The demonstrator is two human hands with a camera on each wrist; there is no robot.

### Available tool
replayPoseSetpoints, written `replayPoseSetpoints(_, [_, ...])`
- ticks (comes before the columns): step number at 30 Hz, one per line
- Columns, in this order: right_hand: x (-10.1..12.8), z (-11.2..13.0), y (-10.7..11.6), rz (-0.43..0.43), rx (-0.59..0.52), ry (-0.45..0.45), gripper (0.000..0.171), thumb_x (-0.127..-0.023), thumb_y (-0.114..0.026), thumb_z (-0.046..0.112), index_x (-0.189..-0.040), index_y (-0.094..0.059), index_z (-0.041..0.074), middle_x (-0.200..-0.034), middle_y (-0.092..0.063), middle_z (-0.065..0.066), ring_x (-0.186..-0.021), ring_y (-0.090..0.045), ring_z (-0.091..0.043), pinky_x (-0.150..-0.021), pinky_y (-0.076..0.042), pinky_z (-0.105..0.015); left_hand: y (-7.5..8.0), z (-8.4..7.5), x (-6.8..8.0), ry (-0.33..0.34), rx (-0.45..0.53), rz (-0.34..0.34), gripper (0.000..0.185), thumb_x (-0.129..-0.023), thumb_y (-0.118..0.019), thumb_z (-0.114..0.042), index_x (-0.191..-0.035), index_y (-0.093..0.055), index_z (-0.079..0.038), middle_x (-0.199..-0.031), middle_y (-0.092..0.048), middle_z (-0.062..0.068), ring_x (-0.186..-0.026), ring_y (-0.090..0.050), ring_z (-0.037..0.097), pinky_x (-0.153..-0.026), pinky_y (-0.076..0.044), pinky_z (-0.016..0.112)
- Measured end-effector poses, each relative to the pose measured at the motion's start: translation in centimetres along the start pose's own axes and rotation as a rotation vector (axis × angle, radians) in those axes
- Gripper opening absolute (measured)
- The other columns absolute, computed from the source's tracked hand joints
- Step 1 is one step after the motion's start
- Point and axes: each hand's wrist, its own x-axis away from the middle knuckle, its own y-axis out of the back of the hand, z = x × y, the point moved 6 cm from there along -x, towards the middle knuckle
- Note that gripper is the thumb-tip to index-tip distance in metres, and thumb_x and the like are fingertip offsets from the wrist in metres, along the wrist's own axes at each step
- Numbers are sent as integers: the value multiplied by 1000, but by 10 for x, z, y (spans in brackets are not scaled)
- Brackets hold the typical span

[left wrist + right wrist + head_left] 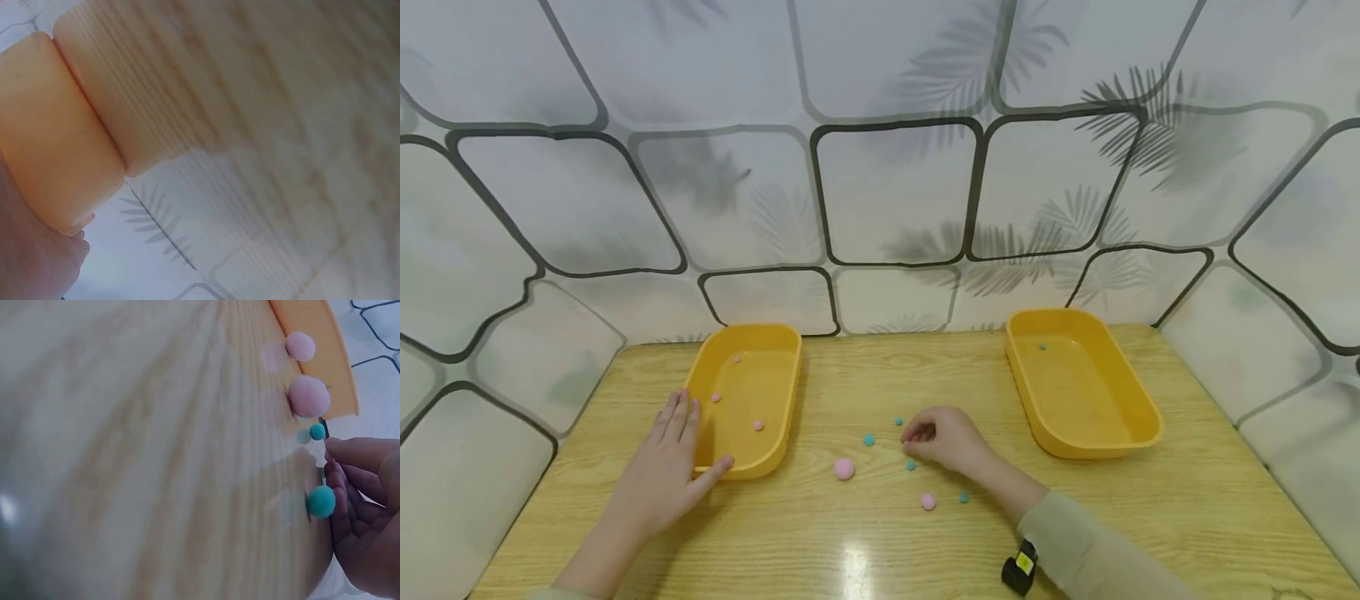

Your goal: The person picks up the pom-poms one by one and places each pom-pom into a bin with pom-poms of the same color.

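Beside curled fingers (917, 432), fuzzy round pompoms (844, 468).

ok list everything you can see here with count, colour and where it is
trays: 2, yellow, left tray by the left hand, right tray at the table's far right
pink balls in left tray: 3, pink, spread over its floor
teal ball in right tray: 1, teal, far end
loose pink balls: 2, pink, on the table between the trays
loose teal balls: 4, teal, around the right hand
table: 1, light wood
wall: pale, dark lines, leaf shadows
left hand: flat against the left tray's near corner
right hand: fingers curled, beside the teal balls; whether it pinches one is unclear
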Motion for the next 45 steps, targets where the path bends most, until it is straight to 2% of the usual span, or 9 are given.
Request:
replayPoseSetpoints(5, [-4, 3, 4, 8, -25, -1, 3, -88, -85, 9, -87, -82, 11, -80, -75, 3, -71, -58, -6, -64, -50, -18, 0, 0, -1, -1, 0, 5, 99, -105, -56, -58, -157, -28, 22, -168, -17, 42, -158, -21, 57, -137, -6, 52])
replayPoseSetpoints(12, [-13, 16, 8, -12, -27, -1, 3, -89, -85, 13, -89, -83, 11, -82, -76, 3, -73, -61, -5, -66, -53, -19, -1, 0, -1, -2, -7, 8, 100, -105, -56, -59, -156, -28, 22, -168, -18, 42, -158, -22, 57, -135, -16, 59])
replayPoseSetpoints(24, [-34, 51, 3, 20, -47, 55, 6, -92, -84, 14, -96, -84, 10, -88, -78, 0, -75, -62, -4, -69, -54, -19, 1, -1, -1, -11, -1, -13, 99, -105, -56, -57, -157, -27, 22, -167, -19, 43, -158, -22, 57, -137, -4, 50])
replayPoseSetpoints(31, [-49, 71, -5, 24, -53, 93, 4, -94, -82, 15, -97, -84, 12, -89, -78, 1, -76, -62, -5, -70, -54, -19, 1, -1, -1, -4, 1, -2, 100, -104, -57, -58, -157, -27, 22, -167, -19, 43, -158, -22, 57, -136, -11, 55])
replayPoseSetpoints(34, [-54, 81, -9, 36, -66, 109, 6, -95, -81, 13, -100, -84, 10, -91, -79, -1, -77, -63, -6, -70, -55, -19, 0, 0, 0, -5, 1, -9, 100, -105, -56, -58, -157, -27, 22, -167, -19, 43, -158, -22, 56, -138, -4, 50])
replayPoseSetpoints(37, [-59, 91, -13, 53, -73, 133, 9, -96, -80, 13, -102, -84, 8, -92, -79, -3, -77, -64, -6, -70, -55, -19, -1, 1, 0, -11, 2, -24, 99, -105, -57, -57, -157, -28, 22, -166, -20, 44, -158, -22, 56, -136, 9, 37])
replayPoseSetpoints(39, [-62, 97, -15, 57, -79, 151, 9, -96, -80, 12, -102, -83, 7, -93, -80, -4, -78, -64, -5, -70, -55, -18, -1, 1, 0, -15, 1, -35, 98, -104, -58, -56, -156, -28, 22, -166, -21, 44, -158, -23, 56, -134, 12, 34])
replayPoseSetpoints(41, [-65, 102, -18, 57, -81, 165, 9, -96, -80, 12, -102, -83, 6, -93, -80, -5, -77, -64, -5, -70, -55, -18, -2, 1, 0, -14, 1, -34, 98, -104, -58, -56, -156, -28, 22, -166, -21, 44, -158, -23, 56, -136, 10, 36])
replayPoseSetpoints(45, [-71, 110, -23, 55, -84, 170, 7, -95, -81, 13, -101, -84, 9, -94, -80, -4, -77, -62, -3, -69, -53, -16, -1, 1, 0, -3, 4, -19, 100, -104, -58, -58, -157, -27, 21, -167, -20, 43, -158, -22, 56, -138, -4, 50])
